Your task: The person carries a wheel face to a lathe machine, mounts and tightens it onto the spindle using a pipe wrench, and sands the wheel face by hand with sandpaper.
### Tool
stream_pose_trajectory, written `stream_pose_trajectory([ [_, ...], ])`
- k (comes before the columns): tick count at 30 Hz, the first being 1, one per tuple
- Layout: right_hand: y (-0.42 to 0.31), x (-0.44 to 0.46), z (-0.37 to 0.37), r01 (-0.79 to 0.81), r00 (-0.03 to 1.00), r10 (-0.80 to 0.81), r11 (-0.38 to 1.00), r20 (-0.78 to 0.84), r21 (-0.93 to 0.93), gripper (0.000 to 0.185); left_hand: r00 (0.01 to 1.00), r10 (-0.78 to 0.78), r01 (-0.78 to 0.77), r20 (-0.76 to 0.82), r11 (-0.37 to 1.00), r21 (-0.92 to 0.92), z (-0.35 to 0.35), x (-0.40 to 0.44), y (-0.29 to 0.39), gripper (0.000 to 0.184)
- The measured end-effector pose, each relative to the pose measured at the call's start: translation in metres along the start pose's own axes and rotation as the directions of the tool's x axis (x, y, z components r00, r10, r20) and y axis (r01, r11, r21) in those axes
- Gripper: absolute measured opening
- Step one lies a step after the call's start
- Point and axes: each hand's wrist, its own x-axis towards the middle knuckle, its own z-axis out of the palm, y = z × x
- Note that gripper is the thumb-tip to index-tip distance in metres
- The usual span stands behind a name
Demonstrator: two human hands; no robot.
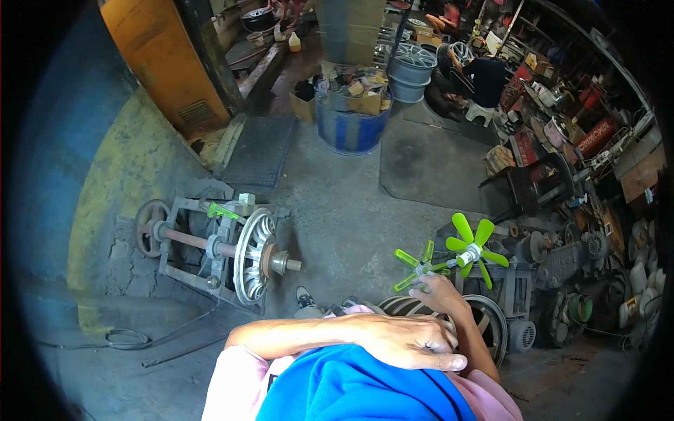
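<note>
My left hand [411,340] lies across my front over a blue cloth [337,386], palm down, fingers curled and thumb pointing right. Anything under its fingers is hidden. Beyond it, my right hand [439,293] reaches forward with bent fingers at the grey hub of a wheel with bright green arms [421,269]. Just right of that hub stands a second wheel with wide green blades [473,251]. Round metal rims [491,319] sit below and beside my right forearm.
At left is a machine with a shaft, a handwheel [151,228] and a silver multi-spoke wheel [254,256]. A blue drum [352,130] bears boxes. Further back, a person in black [486,78] sits on a white stool near stacked rims [411,70]. Tools and parts crowd the right.
</note>
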Motion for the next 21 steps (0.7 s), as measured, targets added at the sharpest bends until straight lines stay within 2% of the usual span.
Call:
stream_pose_trajectory([
  [3,0.004,0.0,0.001,0.033,0.999,-0.033,0.999,-0.001,-0.005,0.036,0.999,0.013,-0.014,0.044,1.0,0.013,0.001,0.006,0.005,0.054],
  [5,0.004,0.0,0.001,-0.035,0.999,0.034,0.999,0.033,0.03,0.036,0.997,0.029,-0.031,0.07,0.999,0.029,0.004,0.011,0.008,0.053],
  [7,0.001,0.0,0.001,-0.044,0.998,0.043,0.999,0.039,0.024,0.036,0.993,0.108,-0.107,0.05,0.994,-0.036,0.01,0.015,0.012,0.051],
  [11,-0.002,-0.001,-0.001,-0.07,0.996,0.069,0.997,0.058,0.019,0.036,0.993,0.071,-0.073,0.096,0.997,0.013,0.013,0.017,0.012,0.05],
  [21,0.004,0.0,0.003,-0.044,0.998,0.043,0.999,0.038,0.029,0.035,0.997,0.079,-0.08,0.023,0.996,0.048,0.01,0.003,0.015,0.05],
])
